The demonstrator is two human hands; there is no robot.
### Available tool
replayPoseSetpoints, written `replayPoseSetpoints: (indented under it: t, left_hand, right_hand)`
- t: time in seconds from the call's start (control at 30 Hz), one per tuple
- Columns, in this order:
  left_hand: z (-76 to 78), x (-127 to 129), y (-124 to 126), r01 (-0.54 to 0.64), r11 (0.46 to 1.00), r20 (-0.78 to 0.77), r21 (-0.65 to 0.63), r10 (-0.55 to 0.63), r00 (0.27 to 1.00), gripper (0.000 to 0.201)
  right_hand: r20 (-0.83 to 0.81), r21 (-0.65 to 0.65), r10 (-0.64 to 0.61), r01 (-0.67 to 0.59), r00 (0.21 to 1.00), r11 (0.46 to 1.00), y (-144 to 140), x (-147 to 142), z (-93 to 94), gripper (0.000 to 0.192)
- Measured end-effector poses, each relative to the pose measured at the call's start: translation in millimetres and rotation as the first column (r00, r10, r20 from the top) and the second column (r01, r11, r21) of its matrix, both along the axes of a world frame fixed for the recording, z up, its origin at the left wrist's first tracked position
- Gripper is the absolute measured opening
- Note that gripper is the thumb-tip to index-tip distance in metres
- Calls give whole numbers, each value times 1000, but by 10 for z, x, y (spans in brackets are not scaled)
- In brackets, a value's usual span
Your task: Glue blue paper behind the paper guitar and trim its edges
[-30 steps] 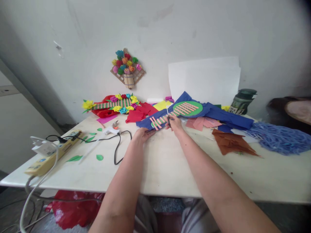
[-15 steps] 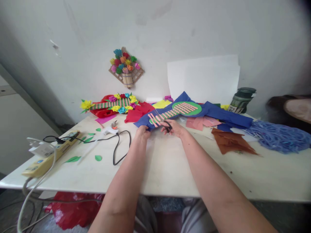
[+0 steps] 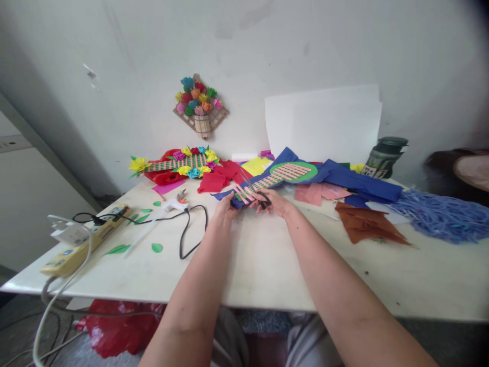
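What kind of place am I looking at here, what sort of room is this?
Probably a home craft corner: a white table against a plain wall, strewn with coloured paper scraps, a glue gun with its cord, and a finished paper-flower piece hung on the wall.

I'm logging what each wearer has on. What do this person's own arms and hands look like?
Both forearms are bare, with no sleeves in view. The left hand and right hand wear no gloves; no watch, bracelet or ring can be seen, though the fingers are small in the picture.
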State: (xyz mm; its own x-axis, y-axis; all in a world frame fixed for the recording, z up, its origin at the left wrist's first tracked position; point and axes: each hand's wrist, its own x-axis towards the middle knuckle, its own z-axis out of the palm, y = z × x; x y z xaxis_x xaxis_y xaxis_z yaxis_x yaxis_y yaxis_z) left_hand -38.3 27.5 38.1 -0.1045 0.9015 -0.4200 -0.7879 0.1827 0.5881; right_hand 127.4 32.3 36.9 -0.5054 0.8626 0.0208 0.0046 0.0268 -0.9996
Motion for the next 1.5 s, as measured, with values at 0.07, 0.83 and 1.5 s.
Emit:
replayPoseSetpoints:
  t: [0.07,0.83,1.5]
  left_hand:
    - [-23,1,20,-72,997,-40,-8,72,997,30]
    - [-41,-116,-29,-118,982,39,148,113,993,28]
    - [-70,-133,-34,-50,956,54,289,36,998,28]
  right_hand:
    - [-11,12,18,-18,1000,1000,-2,7,1,21]
    - [313,-80,262,-250,913,965,-119,352,255,18]
    - [338,15,243,-264,909,964,-68,234,177,35]
